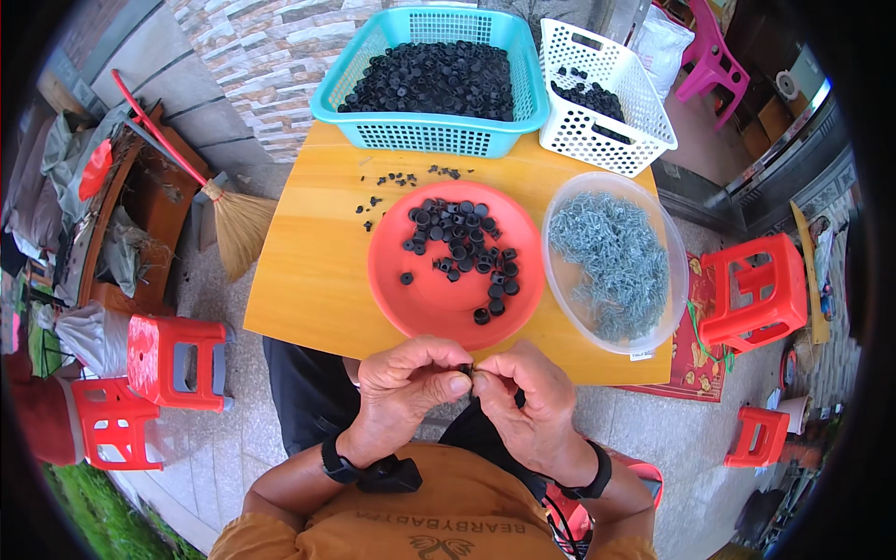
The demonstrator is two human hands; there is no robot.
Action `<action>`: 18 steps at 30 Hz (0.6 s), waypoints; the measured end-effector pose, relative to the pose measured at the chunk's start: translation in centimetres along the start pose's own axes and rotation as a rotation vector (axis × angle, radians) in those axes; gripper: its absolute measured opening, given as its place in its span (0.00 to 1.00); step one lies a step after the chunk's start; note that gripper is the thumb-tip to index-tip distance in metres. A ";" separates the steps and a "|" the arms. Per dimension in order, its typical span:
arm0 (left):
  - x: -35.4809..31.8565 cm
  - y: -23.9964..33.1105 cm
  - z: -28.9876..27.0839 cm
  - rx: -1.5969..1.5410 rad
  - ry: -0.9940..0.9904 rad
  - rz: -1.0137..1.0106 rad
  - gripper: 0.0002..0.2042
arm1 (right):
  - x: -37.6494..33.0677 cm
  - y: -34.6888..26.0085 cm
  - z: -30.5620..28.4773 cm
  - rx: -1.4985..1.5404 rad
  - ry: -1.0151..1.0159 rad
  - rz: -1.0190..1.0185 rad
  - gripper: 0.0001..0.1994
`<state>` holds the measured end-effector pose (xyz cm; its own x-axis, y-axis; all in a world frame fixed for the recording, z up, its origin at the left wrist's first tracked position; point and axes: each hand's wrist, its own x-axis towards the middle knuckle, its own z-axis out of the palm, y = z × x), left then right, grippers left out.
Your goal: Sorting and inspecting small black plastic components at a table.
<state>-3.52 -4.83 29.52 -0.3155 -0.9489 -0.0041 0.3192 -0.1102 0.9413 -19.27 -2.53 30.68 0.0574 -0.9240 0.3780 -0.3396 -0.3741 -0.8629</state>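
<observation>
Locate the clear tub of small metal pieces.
In the head view, the tub is at the right edge of the table, right beside the red plate and in front of the white basket.

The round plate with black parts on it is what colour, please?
The plate is coral red, seen best in the head view.
</observation>
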 end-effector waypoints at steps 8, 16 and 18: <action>0.6 -0.1 -0.2 -0.072 0.037 -0.002 0.10 | 0.1 0.6 0.4 0.029 0.007 -0.022 0.06; 0.3 0.1 -0.3 -0.102 0.004 -0.017 0.10 | 0.6 0.0 0.2 -0.003 0.046 -0.060 0.06; 0.1 0.0 -0.3 -0.075 -0.004 -0.020 0.10 | 0.4 0.0 0.2 0.011 0.048 -0.052 0.05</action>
<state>-3.31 -5.04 29.44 -0.3257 -0.9452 -0.0214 0.3790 -0.1512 0.9129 -19.02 -2.97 30.74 0.0299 -0.8987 0.4375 -0.3274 -0.4224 -0.8452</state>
